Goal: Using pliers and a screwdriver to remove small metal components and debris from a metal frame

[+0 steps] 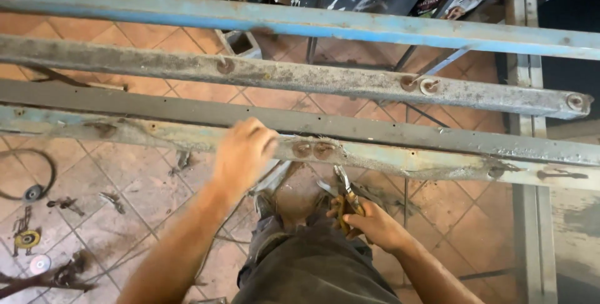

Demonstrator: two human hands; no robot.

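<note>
Gripping the rusty, flaking steel rail (375, 154) with a curled left hand (242, 152), while the right hand (375, 224) is clutching yellow-handled pliers (345, 197) just below it.

I see open gaps between the blue bar (375, 29), grey bar (312, 77) and worn rail (400, 156); rusty bolts (312, 149) block my way along that rail.

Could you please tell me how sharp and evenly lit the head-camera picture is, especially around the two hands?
Head view: even, soft daylight without glare; the left hand on the rusty pale-blue metal bar is motion-blurred; the right hand and its yellow-handled pliers look sharper; the black upper-right corner is underexposed.
</note>
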